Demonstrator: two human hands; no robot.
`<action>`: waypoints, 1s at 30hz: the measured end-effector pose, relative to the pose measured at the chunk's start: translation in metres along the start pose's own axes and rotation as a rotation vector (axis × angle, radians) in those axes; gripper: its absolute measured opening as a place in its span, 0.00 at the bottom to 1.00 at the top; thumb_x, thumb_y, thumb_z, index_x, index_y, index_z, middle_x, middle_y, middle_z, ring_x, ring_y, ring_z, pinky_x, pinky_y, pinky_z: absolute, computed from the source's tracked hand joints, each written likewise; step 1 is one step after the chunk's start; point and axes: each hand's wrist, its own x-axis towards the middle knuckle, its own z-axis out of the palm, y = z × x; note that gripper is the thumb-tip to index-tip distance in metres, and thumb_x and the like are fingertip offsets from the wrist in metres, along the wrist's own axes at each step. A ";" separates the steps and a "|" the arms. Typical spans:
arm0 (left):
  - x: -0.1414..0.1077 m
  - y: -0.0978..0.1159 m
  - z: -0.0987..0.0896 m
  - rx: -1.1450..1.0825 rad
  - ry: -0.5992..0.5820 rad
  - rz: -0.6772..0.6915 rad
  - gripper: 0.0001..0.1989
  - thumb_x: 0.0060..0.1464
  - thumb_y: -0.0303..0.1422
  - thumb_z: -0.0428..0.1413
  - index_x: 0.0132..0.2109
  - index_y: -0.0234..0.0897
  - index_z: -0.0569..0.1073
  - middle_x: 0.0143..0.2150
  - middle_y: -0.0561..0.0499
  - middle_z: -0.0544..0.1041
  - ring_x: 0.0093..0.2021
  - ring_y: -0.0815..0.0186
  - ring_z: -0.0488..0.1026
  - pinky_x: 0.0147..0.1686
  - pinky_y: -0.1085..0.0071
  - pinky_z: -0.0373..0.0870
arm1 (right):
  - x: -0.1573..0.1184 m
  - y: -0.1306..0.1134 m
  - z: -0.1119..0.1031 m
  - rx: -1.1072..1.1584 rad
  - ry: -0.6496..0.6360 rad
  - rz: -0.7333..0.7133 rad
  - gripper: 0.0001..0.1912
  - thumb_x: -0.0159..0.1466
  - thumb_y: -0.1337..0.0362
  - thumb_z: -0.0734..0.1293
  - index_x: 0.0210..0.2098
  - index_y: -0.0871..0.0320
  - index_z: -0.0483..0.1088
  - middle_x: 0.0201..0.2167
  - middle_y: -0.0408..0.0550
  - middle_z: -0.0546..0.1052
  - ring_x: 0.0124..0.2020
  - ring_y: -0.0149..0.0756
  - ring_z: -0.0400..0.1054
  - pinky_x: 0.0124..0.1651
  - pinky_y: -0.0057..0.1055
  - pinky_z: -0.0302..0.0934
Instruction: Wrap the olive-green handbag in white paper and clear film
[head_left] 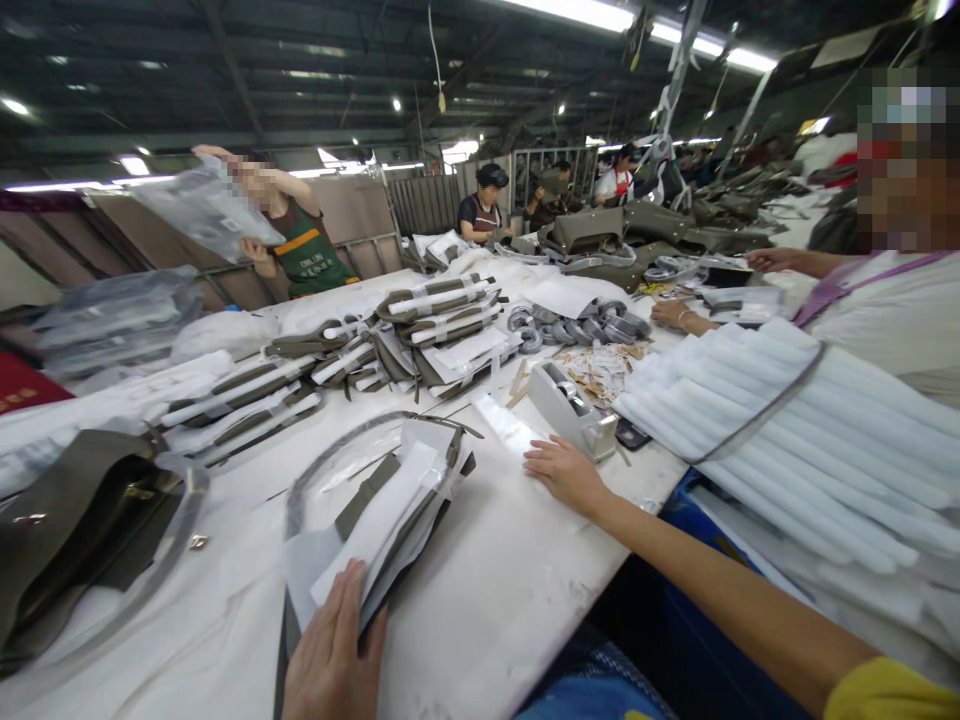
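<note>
A folded olive-grey bag piece point(431, 500), wrapped in white paper point(386, 515), lies on the table before me. My left hand point(334, 650) grips its near end, fingers over the paper and thumb at the side. A grey wrapped strap point(296, 500) curves behind this piece. Farther right, my right hand point(566, 475) rests with fingers stretched out, its tips at the near end of a shiny white strip point(506, 422). Just beyond that hand stands a grey tape dispenser point(566, 400). Whether the right fingertips pinch the strip cannot be made out.
Wrapped olive pieces point(442, 320) are stacked beyond. An open olive bag point(67, 540) sits at left. White foam tubes point(787, 430), tied with a band, lie right. Rolled grey straps point(577, 325) lie behind the dispenser. A co-worker point(885, 300) works at right; another point(300, 240) lifts clear plastic.
</note>
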 end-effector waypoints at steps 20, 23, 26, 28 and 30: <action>0.019 -0.008 -0.012 -0.004 0.050 -0.062 0.34 0.57 0.31 0.62 0.67 0.43 0.62 0.57 0.46 0.77 0.49 0.57 0.78 0.51 0.64 0.71 | -0.007 -0.127 0.047 0.268 -0.329 -0.244 0.44 0.65 0.38 0.59 0.69 0.64 0.55 0.67 0.64 0.61 0.71 0.56 0.48 0.72 0.55 0.40; 0.036 -0.009 -0.016 -0.026 0.096 -0.060 0.33 0.56 0.31 0.63 0.66 0.41 0.63 0.57 0.45 0.77 0.50 0.57 0.78 0.51 0.64 0.71 | 0.015 -0.150 0.052 0.292 -0.296 -0.311 0.43 0.64 0.39 0.62 0.66 0.65 0.60 0.63 0.64 0.67 0.67 0.57 0.55 0.70 0.53 0.45; 0.053 -0.009 -0.024 -0.064 0.120 -0.038 0.33 0.55 0.31 0.64 0.66 0.40 0.64 0.57 0.44 0.77 0.51 0.57 0.77 0.54 0.64 0.71 | 0.022 -0.162 0.042 0.300 -0.271 -0.227 0.28 0.68 0.46 0.61 0.53 0.63 0.72 0.53 0.61 0.76 0.57 0.51 0.68 0.61 0.46 0.61; 0.060 -0.009 -0.028 -0.078 0.125 -0.028 0.33 0.54 0.31 0.65 0.65 0.39 0.65 0.57 0.44 0.77 0.52 0.57 0.77 0.54 0.64 0.70 | 0.022 -0.162 0.032 0.305 -0.246 -0.122 0.22 0.72 0.52 0.57 0.42 0.60 0.77 0.41 0.55 0.80 0.46 0.44 0.74 0.53 0.40 0.67; 0.063 -0.010 -0.031 -0.082 0.125 -0.026 0.32 0.54 0.31 0.65 0.64 0.39 0.65 0.57 0.44 0.77 0.53 0.57 0.77 0.55 0.64 0.70 | 0.025 -0.160 0.026 0.315 -0.187 -0.037 0.21 0.73 0.56 0.55 0.41 0.58 0.76 0.39 0.53 0.80 0.44 0.41 0.74 0.50 0.37 0.68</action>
